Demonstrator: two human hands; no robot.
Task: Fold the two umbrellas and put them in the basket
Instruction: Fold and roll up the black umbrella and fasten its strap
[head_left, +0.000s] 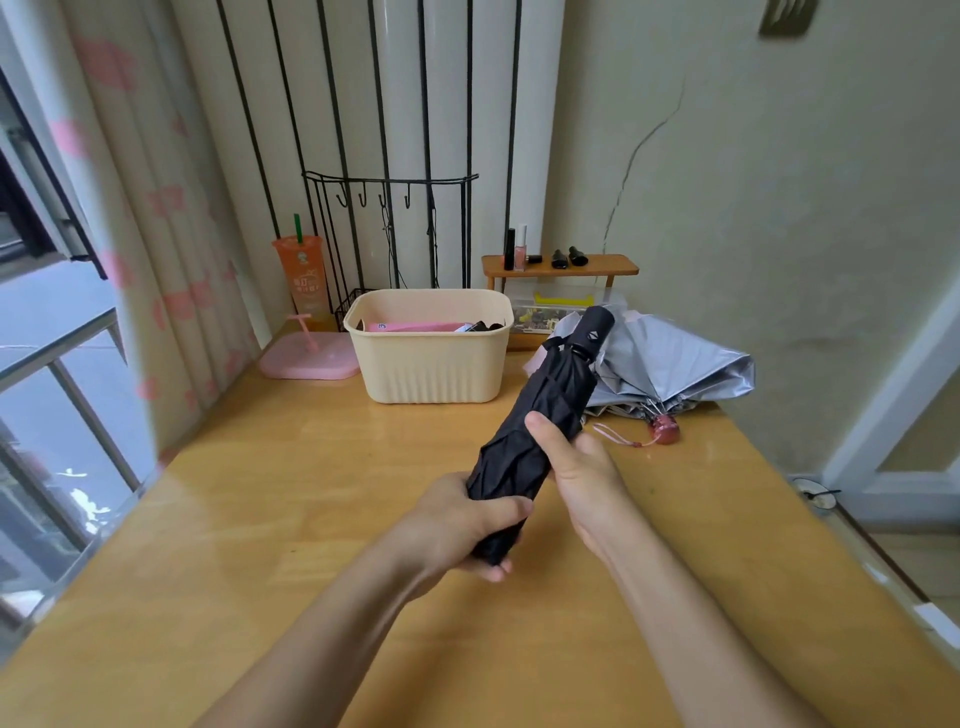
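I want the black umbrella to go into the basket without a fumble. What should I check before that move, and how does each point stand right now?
1. Black umbrella collapsed and rolled tight: ok.
2. Its strap fastened: cannot tell.
3. Firm hold: ok, the left hand grips the lower end and the right hand grips the middle.
4. Basket upright with an open top: ok.
5. Room inside the basket: cannot tell; a pink item and dark things already lie in it.
6. Silver umbrella folded: not ok, it lies loosely spread on the table.
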